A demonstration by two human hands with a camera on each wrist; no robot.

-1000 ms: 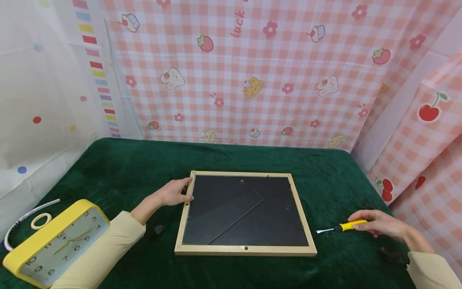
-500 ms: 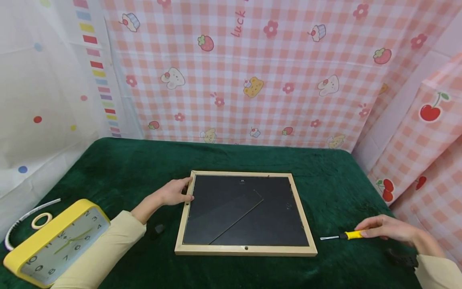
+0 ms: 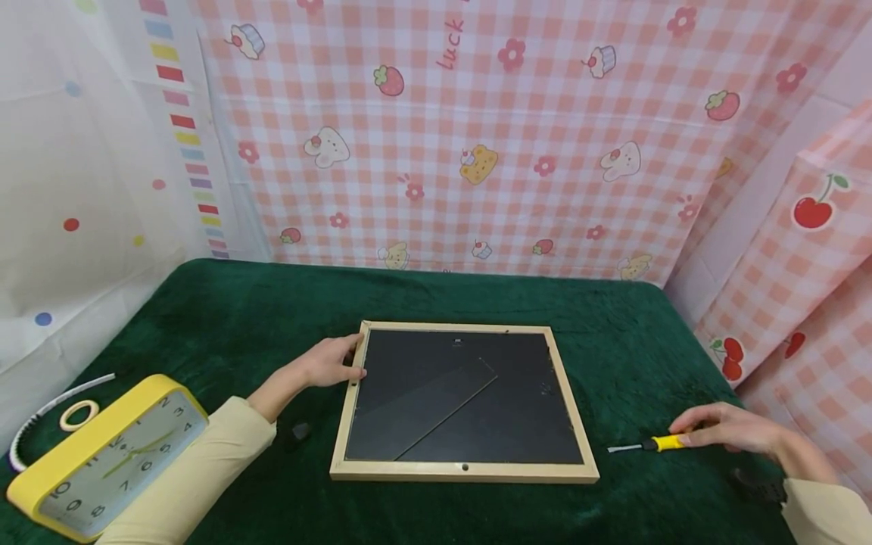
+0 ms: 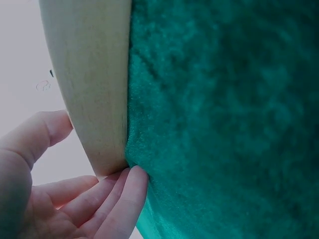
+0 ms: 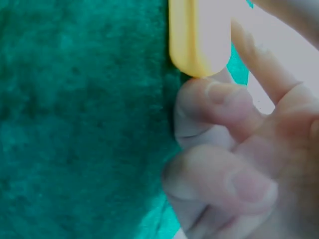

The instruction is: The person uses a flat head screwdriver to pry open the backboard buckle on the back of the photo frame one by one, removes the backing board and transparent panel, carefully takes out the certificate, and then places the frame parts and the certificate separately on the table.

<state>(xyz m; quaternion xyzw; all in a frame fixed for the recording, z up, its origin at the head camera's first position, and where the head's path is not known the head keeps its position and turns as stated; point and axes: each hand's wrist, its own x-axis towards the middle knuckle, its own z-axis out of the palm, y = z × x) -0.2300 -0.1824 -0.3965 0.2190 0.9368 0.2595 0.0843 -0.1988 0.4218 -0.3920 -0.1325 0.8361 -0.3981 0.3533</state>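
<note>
Screwdriver (image 3: 666, 442) in curled right hand (image 3: 736, 431)

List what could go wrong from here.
The screwdriver points toward the wooden frame; if the right grip slips, the tip might scratch it. The left grip holds only one side, so the frame may slide on the green cloth if pushed. The left sleeve covers part of the yellow clock in the head view and might knock it.

left arm (image 3: 269, 395) extended, the left hand (image 3: 328, 363) with thumb (image 4: 45, 132) apart from its fingers (image 4: 122, 206); right hand (image 3: 739, 431) pinching, its lower fingers (image 5: 214, 179) curled inward.
</note>
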